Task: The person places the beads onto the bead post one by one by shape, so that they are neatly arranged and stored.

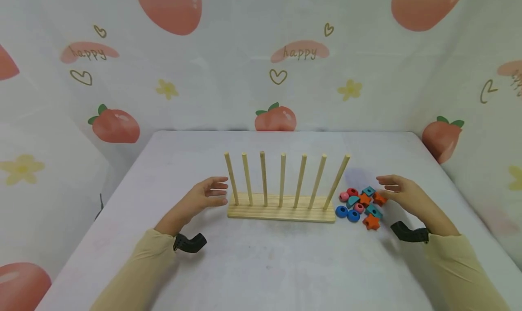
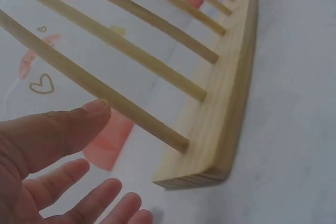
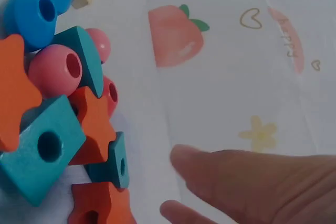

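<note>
A wooden peg rack [image 1: 281, 213] with several upright dowels stands in the middle of the table. My left hand [image 1: 205, 195] is held beside its left end, fingers relaxed and holding nothing; in the left wrist view the thumb [image 2: 79, 127] appears close to the end dowel [image 2: 100, 87], contact unclear. To the rack's right lies a pile of holed wooden beads: orange stars [image 1: 371, 222], blue round beads [image 1: 353, 216], pink balls [image 1: 359, 208], a red one [image 1: 352, 192] and teal pieces [image 1: 373, 211]. Just right of them, my right hand [image 1: 401, 193] hovers with loose fingers, gripping nothing.
A white-covered table [image 1: 261, 265] carries everything, its far edge meeting a fabric backdrop [image 1: 228, 66] printed with peaches, flowers and hearts. Each wrist wears a black strap mount [image 1: 191, 243]. A dark thin cord [image 1: 100, 206] shows past the table's left edge.
</note>
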The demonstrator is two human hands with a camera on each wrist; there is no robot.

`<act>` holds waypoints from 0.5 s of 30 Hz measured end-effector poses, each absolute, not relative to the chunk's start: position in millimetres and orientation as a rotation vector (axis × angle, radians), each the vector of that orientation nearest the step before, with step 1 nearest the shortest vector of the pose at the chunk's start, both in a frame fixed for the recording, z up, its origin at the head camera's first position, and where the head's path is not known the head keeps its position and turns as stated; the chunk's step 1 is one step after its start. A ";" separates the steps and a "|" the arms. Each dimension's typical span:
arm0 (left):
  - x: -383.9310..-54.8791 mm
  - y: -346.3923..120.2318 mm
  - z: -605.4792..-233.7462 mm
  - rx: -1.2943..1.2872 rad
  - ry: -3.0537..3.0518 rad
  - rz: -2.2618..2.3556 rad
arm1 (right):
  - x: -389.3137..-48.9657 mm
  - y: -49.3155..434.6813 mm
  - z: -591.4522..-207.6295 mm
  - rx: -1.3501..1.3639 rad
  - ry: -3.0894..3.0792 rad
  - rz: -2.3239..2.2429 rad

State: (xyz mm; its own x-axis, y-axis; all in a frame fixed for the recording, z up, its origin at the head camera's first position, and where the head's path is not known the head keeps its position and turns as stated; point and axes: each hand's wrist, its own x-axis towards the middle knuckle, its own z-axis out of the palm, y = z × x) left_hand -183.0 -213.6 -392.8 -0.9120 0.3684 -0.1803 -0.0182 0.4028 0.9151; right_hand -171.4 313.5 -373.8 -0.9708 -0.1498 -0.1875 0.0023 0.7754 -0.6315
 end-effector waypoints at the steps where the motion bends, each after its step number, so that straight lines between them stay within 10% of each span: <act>1: -183.5 -213.7 -395.7 0.293 2.287 1.527 | -171.1 315.4 -374.8 -0.112 2.728 -0.976; 15: -190.8 -207.1 -415.5 0.271 2.165 1.555 | -173.1 324.3 -389.3 -0.054 2.637 -1.062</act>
State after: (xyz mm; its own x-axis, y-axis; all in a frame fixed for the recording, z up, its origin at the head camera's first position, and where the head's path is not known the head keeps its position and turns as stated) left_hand -190.8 -207.1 -415.5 -0.8758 0.4134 -0.2490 -0.1041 0.3421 0.9339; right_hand -173.1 324.3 -389.3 -0.9552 -0.1443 -0.2583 0.0751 0.7263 -0.6833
